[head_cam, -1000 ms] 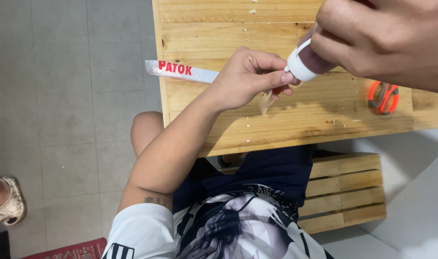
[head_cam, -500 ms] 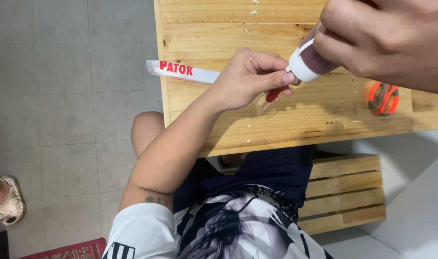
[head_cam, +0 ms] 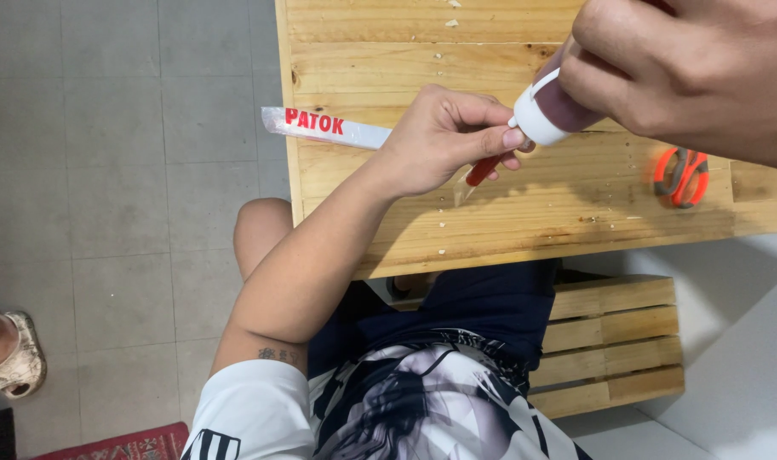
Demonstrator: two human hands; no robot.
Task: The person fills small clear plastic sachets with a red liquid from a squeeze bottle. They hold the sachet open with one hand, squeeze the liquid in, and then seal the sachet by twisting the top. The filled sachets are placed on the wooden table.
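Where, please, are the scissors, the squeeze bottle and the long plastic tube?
scissors (head_cam: 680, 176), head view, on the orange handles.
squeeze bottle (head_cam: 545, 112), head view, on its white cap.
long plastic tube (head_cam: 320, 126), head view, on the free end.

Grey tiled floor (head_cam: 124, 213), slatted wooden table (head_cam: 388, 34), pallet-style bench (head_cam: 614, 341).

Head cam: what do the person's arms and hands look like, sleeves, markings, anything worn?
Both hands are bare, with no gloves, rings or watch in view. The left hand leads to a bare forearm and a short white sleeve with black stripes at its hem; a small dark tattoo sits just above it. The right hand shows no sleeve in frame.
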